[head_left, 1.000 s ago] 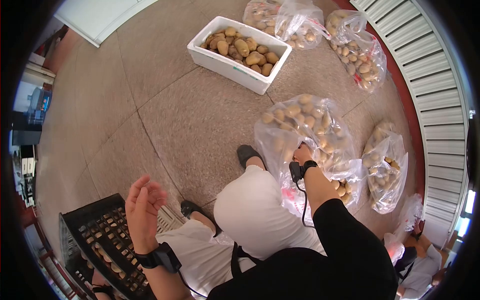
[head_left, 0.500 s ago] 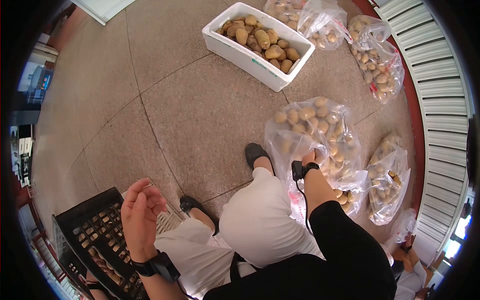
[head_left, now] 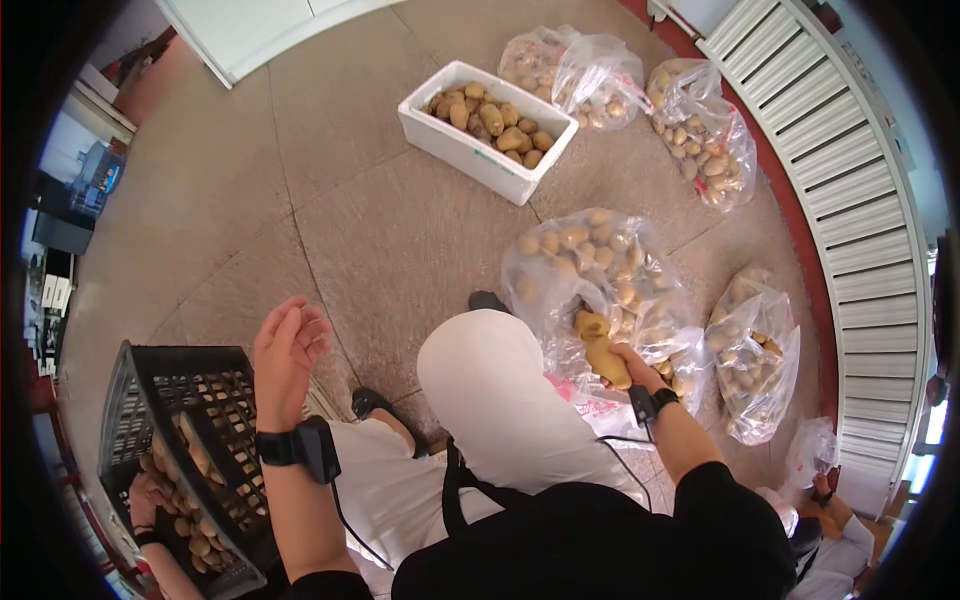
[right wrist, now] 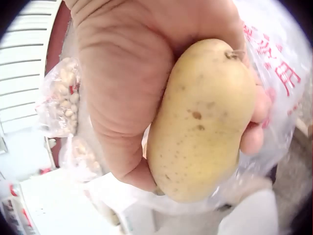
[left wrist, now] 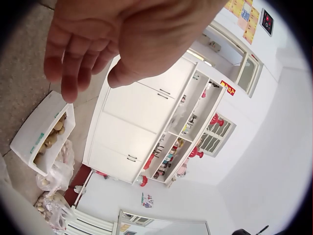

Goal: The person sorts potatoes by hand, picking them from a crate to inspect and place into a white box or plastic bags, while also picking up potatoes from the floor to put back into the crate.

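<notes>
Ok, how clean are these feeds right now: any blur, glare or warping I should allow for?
Head view: strong fisheye, black rim, shutter slats curve; floor evenly lit, plastic bag shows mild sheen. Left wrist view: left hand close and soft, room beyond bright, washed out. Right wrist view: potato fills the frame, fairly sharp; right hand around it; background blurred and overexposed.
</notes>
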### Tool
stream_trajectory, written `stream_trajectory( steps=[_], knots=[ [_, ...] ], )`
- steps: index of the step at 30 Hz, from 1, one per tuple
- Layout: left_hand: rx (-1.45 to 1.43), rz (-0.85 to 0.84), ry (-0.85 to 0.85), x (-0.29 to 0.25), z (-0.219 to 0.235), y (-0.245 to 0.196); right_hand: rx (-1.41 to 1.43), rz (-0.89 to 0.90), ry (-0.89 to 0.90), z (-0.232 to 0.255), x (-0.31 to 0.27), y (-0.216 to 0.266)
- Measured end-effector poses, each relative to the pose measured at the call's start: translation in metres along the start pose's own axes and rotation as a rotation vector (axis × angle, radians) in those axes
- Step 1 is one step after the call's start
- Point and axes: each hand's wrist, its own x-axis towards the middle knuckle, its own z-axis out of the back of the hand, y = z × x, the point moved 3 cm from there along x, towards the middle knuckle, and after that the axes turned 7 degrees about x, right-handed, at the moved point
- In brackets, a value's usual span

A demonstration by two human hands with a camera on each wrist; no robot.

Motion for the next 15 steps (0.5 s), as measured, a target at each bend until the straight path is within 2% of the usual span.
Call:
stream_trajectory(
  steps=[2, 3, 4, 6, 8, 10, 12, 15],
  knots=[
    [0.004, -0.034, 0.051, -0.006, -0.006, -0.009, 0.154, 0.129, 0.248, -0.033, -0.041, 0.024],
    [0.018, -0.045, 0.096, -0.008, -0.009, -0.015, 0.114, 0.212, 0.339, -0.049, -0.054, 0.042],
    [0.013, -0.073, 0.100, -0.010, -0.013, -0.022, 0.102, 0.234, 0.352, -0.070, -0.067, 0.061],
    [0.071, -0.089, 0.253, -0.016, -0.030, -0.035, -0.019, 0.338, 0.431, -0.129, -0.094, 0.101],
    [0.097, -0.118, 0.284, -0.012, -0.033, -0.039, -0.143, 0.400, 0.491, -0.198, -0.114, 0.130],
    [-0.002, -0.125, 0.287, 0.001, -0.023, -0.033, -0.278, 0.445, 0.567, -0.273, -0.125, 0.138],
    [-0.178, -0.094, 0.280, 0.019, 0.003, -0.017, -0.473, 0.649, 0.480, -0.346, -0.127, 0.140],
    [-0.306, -0.128, 0.162, 0.016, 0.023, -0.031, -0.614, 0.667, 0.497, -0.420, -0.102, 0.118]
  ],
)
